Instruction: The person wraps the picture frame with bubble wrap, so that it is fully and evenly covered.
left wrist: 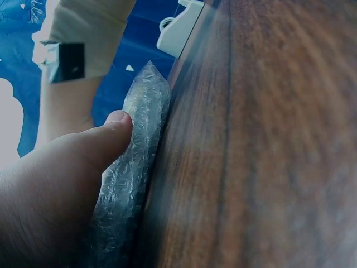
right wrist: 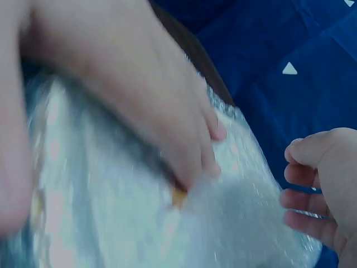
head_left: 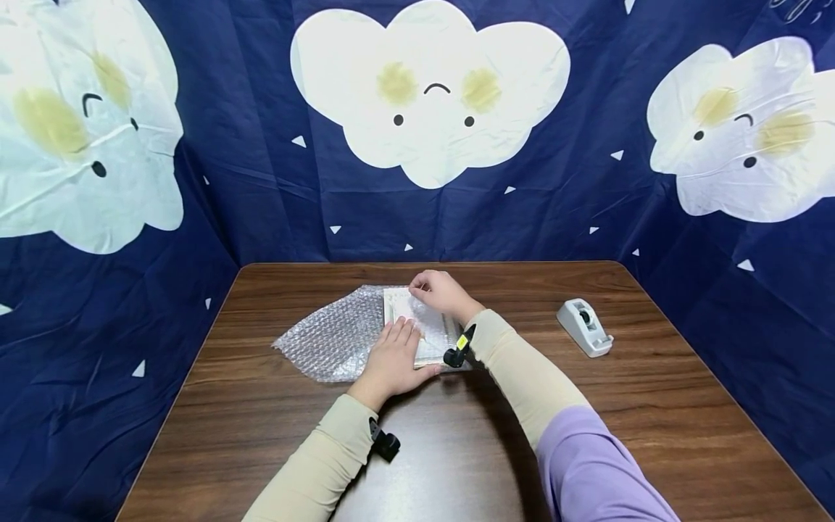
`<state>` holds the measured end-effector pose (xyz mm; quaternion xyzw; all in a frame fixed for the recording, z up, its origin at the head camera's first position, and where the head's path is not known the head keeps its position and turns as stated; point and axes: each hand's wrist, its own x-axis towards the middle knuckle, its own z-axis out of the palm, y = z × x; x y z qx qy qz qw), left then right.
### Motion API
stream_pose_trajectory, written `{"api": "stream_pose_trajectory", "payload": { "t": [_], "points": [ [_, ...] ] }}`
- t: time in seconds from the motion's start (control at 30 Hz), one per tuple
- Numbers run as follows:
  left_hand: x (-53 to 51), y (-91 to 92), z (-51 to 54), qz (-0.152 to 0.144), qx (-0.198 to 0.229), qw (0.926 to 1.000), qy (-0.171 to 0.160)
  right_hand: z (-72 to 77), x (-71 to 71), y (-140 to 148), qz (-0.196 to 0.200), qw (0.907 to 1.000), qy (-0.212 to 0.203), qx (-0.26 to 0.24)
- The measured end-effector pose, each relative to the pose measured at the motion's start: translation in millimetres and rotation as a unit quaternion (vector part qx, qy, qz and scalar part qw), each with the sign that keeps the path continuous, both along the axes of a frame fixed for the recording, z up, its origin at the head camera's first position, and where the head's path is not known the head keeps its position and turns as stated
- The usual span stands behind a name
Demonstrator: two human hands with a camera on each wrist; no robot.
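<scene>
A flat rectangular white item with a raised, frame-like border [head_left: 389, 304] lies on a sheet of bubble wrap [head_left: 333, 337]. Part of the clear wrap is folded over its right side. My left hand [head_left: 393, 359] presses down on the item and the fold with its fingers spread out, the thumb along the near edge. In the left wrist view that thumb [left wrist: 111, 137] rests against the wrapped edge. At the far edge, my right hand [head_left: 442, 293] pinches the fold's corner between curled fingers and thumb; the right wrist view of these fingers [right wrist: 307, 204] is partly blurred.
A white tape dispenser [head_left: 585, 328] stands on the right side of the brown wooden table [head_left: 261, 428]. Dark blue cloth with cloud faces [head_left: 430, 94] hangs behind the table and on both sides.
</scene>
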<state>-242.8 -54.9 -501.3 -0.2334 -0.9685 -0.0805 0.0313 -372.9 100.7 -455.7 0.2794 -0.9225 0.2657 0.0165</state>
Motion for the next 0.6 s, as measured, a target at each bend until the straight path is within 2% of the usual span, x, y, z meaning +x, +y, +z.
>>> {"api": "stream_pose_trajectory", "payload": {
  "t": [0.13, 0.3, 0.43, 0.6],
  "points": [
    [-0.1, 0.3, 1.9, 0.000, -0.001, 1.0000, -0.004, -4.7, 3.3, 18, 0.033, 0.9974, 0.052, 0.037],
    [1.5, 0.4, 3.7, -0.002, 0.002, 1.0000, -0.004, -18.6, 10.1, 37, 0.078, 0.9914, 0.087, 0.059],
    [1.9, 0.4, 4.0, -0.003, 0.007, 1.0000, -0.005, -33.2, 13.7, 46, 0.092, 0.9893, 0.095, 0.062],
    [0.2, 0.4, 1.0, -0.003, 0.005, 1.0000, -0.006, -47.5, 15.5, 49, 0.092, 0.9917, 0.072, 0.053]
  ]
}}
